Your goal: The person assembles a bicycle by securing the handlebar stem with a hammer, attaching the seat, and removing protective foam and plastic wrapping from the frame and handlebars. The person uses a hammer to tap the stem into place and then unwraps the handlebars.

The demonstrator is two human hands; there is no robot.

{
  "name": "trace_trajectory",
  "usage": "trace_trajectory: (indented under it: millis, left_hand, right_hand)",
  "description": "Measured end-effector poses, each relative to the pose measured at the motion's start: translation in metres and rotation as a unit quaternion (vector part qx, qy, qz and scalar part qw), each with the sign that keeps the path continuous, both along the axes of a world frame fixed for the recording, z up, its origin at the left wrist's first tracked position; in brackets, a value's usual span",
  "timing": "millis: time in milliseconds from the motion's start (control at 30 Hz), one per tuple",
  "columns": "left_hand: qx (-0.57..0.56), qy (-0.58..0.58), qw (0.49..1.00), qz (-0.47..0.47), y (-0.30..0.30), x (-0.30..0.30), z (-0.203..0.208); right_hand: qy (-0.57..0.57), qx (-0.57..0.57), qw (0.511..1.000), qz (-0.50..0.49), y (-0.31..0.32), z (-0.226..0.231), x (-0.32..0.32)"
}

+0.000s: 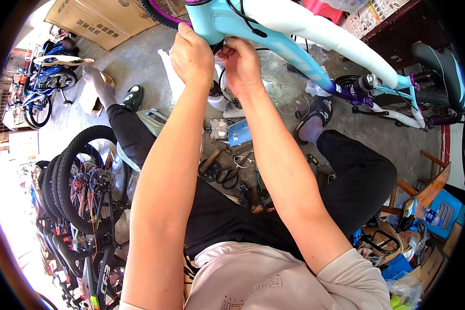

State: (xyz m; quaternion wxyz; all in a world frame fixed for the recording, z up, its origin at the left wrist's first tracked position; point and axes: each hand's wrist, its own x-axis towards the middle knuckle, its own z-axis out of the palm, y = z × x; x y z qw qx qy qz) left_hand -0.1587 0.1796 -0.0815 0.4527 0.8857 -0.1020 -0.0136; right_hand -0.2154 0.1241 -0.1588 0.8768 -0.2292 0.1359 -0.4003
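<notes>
A light-blue bicycle frame with a purple rear section reaches across the top. My left hand is curled beside the lower end of its head tube, thumb up against it and the other fingers mostly hidden. Close by on the right, my right hand has its fingers bent inward at a dark part under the tube. What either hand grips is too small or hidden to name. A black cable hangs between the wrists. White wrapping covers the frame's upper tube.
Between my legs lie a hammer, black-handled scissors, and a blue packet. Bicycle wheels stand at left, with a blue bicycle farther off. A cardboard box is at the back; cluttered boxes lie right.
</notes>
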Motion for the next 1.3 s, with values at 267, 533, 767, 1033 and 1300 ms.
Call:
trace_trajectory:
  millis: [267, 533, 767, 1033, 1300]
  left_hand:
    - [-0.005, -0.017, 1.000, -0.006, 0.001, 0.000, -0.001]
    - [-0.004, -0.011, 1.000, 0.000, 0.000, -0.003, 0.001]
    - [-0.004, -0.042, 0.999, 0.015, -0.001, -0.003, -0.003]
    - [0.002, -0.012, 1.000, 0.001, 0.000, -0.001, -0.002]
    - [0.003, -0.008, 1.000, -0.004, 0.001, -0.001, 0.001]
  right_hand:
    - [0.112, -0.096, 0.988, -0.050, 0.002, 0.005, -0.001]
    - [0.096, -0.111, 0.987, -0.069, 0.001, 0.006, -0.001]
    - [0.042, -0.053, 0.997, -0.021, -0.001, 0.009, -0.005]
    - [0.089, -0.073, 0.990, -0.080, 0.000, 0.013, 0.009]
    - [0.141, -0.059, 0.985, -0.082, 0.014, 0.013, -0.002]
